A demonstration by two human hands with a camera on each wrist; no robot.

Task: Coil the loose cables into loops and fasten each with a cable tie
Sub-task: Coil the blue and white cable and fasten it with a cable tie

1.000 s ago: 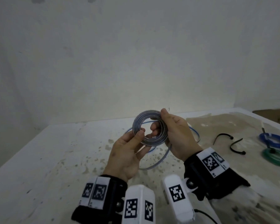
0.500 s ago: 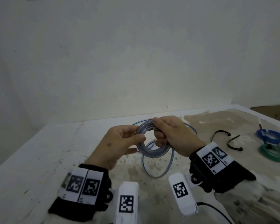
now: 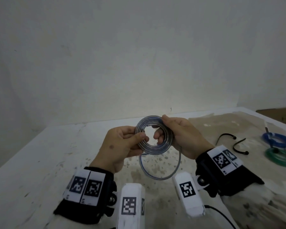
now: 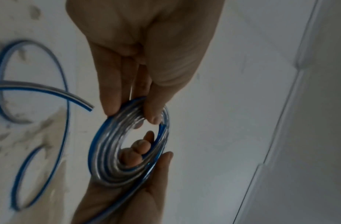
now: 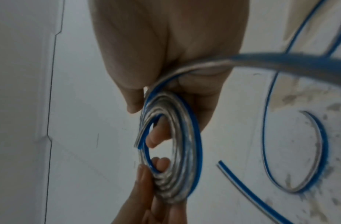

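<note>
Holding the coil (image 3: pixel 153 135) upright above the surface (image 3: pixel 40 162), the left hand (image 3: pixel 120 146) pinches its nine o'clock edge, the right hand (image 3: pixel 180 136) its three o'clock edge; the loose tail (image 3: pixel 160 171) hangs at six o'clock, feeding nearer the right hand.

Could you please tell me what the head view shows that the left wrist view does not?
Only the head view shows two black cable ties, a blue coil and a green coil lying at right. Only the left wrist view shows the cable's cut free end. Both show the left hand and right hand gripping the silver-blue coil.
</note>
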